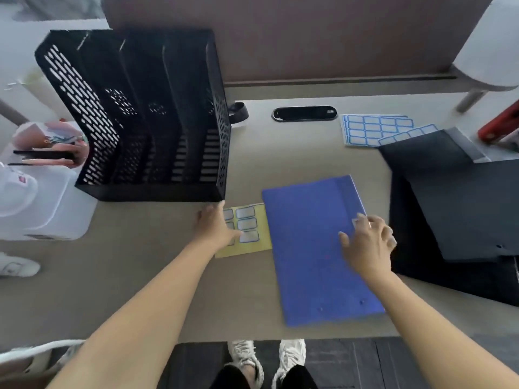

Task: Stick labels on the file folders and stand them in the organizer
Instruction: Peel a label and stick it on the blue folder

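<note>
A blue file folder lies flat on the desk in front of me. My right hand is over its right edge and pinches a small white label between thumb and fingers. To the folder's left lies a yellow label sheet with several blue-framed labels. My left hand rests flat on that sheet with straight fingers. The black mesh organizer stands at the back left, its slots holding nothing. Black folders are stacked at the right.
More sheets of blue-framed labels lie at the back right, partly under the black folders. A cable grommet is set in the desk behind. A clear plastic box and a pen holder stand left of the organizer. A red object sits far right.
</note>
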`<state>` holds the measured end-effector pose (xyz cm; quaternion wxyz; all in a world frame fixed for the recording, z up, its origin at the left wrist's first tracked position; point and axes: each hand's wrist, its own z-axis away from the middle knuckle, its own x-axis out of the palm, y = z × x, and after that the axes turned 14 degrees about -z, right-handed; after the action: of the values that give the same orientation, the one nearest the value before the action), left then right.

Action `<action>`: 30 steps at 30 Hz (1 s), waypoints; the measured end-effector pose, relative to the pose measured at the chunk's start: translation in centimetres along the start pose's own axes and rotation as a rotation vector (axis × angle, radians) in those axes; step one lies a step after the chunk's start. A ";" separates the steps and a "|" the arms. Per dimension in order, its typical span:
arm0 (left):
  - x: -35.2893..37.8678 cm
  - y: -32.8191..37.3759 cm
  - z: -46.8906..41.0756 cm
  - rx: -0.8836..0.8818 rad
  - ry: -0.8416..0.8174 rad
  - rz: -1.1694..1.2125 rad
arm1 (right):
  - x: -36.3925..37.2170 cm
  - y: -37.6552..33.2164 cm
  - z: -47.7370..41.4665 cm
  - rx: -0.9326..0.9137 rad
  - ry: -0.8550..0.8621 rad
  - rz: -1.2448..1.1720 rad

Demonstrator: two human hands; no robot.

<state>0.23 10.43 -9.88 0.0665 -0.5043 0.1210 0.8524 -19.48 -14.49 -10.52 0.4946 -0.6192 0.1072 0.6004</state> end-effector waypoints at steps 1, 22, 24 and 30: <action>0.1 0.1 -0.5 0.030 0.003 -0.060 | 1.0 -1.1 -0.4 -0.162 -0.009 0.003; -2.5 -3.6 -1.3 0.354 -0.097 -0.012 | 11.1 -5.3 -2.0 -0.757 -0.014 0.040; -1.4 -4.1 -1.0 0.342 -0.027 0.002 | 11.0 -5.6 -2.0 -0.749 -0.043 0.048; 1.8 -4.3 0.5 0.334 0.168 0.009 | 9.3 -5.9 -0.2 -0.757 -0.091 0.098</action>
<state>0.00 14.63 -11.81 0.1349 -0.5553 0.2683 0.7755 -12.66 -7.47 -15.61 0.2059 -0.7249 -0.1146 0.6472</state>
